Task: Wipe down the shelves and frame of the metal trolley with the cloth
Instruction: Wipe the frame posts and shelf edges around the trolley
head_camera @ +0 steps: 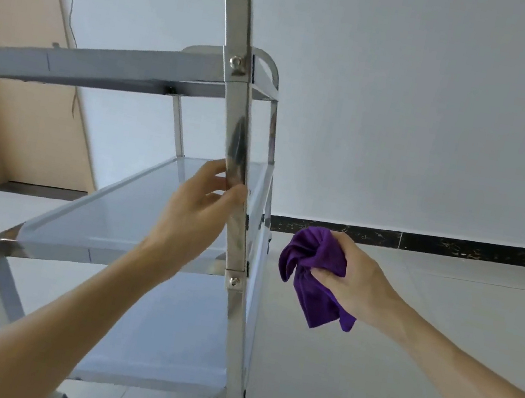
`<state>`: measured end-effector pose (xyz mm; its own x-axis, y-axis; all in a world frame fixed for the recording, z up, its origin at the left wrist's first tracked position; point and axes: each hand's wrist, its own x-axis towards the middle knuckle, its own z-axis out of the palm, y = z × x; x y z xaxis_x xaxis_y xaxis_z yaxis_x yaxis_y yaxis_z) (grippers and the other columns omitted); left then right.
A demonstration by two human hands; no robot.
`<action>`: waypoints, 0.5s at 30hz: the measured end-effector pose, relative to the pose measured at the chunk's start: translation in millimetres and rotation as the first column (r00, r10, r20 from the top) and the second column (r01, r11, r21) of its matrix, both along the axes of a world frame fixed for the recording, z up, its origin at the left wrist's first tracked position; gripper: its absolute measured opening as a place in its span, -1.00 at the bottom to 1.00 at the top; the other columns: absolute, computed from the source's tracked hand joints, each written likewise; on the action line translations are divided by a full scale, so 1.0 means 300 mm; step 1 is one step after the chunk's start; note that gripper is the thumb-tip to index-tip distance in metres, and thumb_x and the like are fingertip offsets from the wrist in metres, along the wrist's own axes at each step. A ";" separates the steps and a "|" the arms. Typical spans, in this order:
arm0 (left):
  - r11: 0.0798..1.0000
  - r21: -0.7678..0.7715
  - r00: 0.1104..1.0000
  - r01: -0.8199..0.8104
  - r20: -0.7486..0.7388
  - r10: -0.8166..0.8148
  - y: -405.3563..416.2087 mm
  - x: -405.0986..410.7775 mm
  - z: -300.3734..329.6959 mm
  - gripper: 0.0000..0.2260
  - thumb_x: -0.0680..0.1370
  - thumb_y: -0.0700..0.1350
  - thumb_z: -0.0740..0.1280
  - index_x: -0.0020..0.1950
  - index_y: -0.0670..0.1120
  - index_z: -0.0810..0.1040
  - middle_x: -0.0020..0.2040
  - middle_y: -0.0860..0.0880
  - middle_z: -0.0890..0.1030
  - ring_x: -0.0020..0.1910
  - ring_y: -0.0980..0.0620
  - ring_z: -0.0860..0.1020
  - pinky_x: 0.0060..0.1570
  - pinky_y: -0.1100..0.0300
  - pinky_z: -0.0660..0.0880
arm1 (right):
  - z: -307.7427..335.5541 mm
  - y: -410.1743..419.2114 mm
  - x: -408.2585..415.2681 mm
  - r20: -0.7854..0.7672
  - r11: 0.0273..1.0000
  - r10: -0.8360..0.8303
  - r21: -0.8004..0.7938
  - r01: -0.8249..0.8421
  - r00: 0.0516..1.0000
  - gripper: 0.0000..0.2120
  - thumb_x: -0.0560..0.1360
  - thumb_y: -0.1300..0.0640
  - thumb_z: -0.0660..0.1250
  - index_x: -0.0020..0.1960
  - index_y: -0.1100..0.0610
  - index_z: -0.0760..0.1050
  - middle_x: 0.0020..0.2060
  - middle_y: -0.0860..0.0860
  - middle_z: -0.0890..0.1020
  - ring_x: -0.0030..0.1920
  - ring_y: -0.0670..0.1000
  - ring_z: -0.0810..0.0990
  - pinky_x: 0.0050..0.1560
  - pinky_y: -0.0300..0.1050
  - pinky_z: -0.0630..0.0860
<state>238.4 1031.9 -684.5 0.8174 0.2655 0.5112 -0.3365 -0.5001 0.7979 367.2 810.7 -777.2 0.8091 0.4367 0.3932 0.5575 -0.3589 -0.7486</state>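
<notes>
Crumpled purple cloth (pixel 314 273) in right hand (pixel 355 280) — beside shiny steel trolley (pixel 237 194).

I am seeing a white wall (pixel 409 101), a dark marbled skirting strip (pixel 454 246), pale floor tiles (pixel 398 378) and a beige door (pixel 13 18).

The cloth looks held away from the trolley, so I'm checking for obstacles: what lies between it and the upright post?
Nothing: in the head view, only bare floor and wall show between the purple cloth and the post.
</notes>
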 end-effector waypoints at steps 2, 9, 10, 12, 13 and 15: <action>0.999 -0.009 0.999 -0.041 0.014 0.041 0.058 -0.058 -0.009 -0.87 0.46 0.09 0.26 -0.04 0.15 0.54 -0.19 0.18 0.61 -0.16 0.08 0.62 0.08 -0.10 0.56 | 0.012 0.071 -0.006 -0.001 1.000 0.028 -0.012 -0.028 1.000 -0.59 0.51 0.07 0.43 0.23 -0.27 0.37 0.01 -0.25 0.61 -0.03 -0.37 0.55 -0.19 -0.52 0.44; 0.970 -0.115 0.967 -0.216 0.111 0.229 0.262 -0.223 -0.023 -0.63 0.50 0.26 0.24 -0.06 -0.05 0.44 -0.24 0.01 0.60 -0.23 -0.07 0.63 -0.15 -0.05 0.56 | 0.168 0.423 -0.022 0.090 0.983 0.013 0.180 -0.029 0.996 -0.61 0.54 0.13 0.39 0.32 -0.09 0.39 0.04 -0.14 0.59 0.00 -0.17 0.56 -0.12 -0.47 0.40; 0.961 -0.141 0.959 -0.237 0.124 0.255 0.290 -0.240 -0.029 -0.62 0.52 0.28 0.23 -0.06 -0.05 0.43 -0.26 0.03 0.57 -0.26 -0.03 0.60 -0.20 -0.04 0.54 | 0.202 0.484 -0.038 0.143 0.965 0.014 0.256 -0.051 0.990 -0.60 0.55 0.15 0.38 0.34 -0.06 0.39 0.07 -0.12 0.58 0.01 -0.18 0.54 -0.06 -0.47 0.41; 0.940 -0.206 0.938 -0.274 0.161 0.308 0.340 -0.268 -0.038 -0.64 0.53 0.30 0.21 -0.11 0.00 0.41 -0.28 0.06 0.52 -0.29 0.04 0.53 -0.27 0.05 0.47 | 0.257 0.599 -0.073 0.282 0.935 0.056 0.321 -0.149 0.958 -0.57 0.56 0.19 0.38 0.38 0.01 0.37 0.17 -0.06 0.56 0.13 -0.10 0.54 0.15 -0.29 0.47; 0.929 -0.233 0.926 -0.289 0.180 0.333 0.364 -0.283 -0.040 -0.66 0.53 0.30 0.21 -0.13 0.03 0.42 -0.29 0.07 0.50 -0.31 0.06 0.50 -0.30 0.11 0.45 | 0.268 0.654 -0.087 0.351 0.940 0.099 0.275 -0.204 0.931 -0.55 0.55 0.20 0.39 0.40 0.01 0.37 0.21 -0.03 0.56 0.19 -0.04 0.53 0.23 -0.16 0.48; 0.912 -0.273 0.906 -0.307 0.209 0.368 0.413 -0.316 -0.038 -0.67 0.55 0.29 0.21 -0.14 0.04 0.43 -0.31 0.07 0.48 -0.34 0.07 0.45 -0.35 0.21 0.45 | 0.249 0.759 -0.110 0.461 0.976 0.215 -0.063 -0.210 0.861 -0.47 0.54 0.22 0.40 0.43 -0.09 0.35 0.28 -0.06 0.53 0.28 0.05 0.48 0.29 0.09 0.46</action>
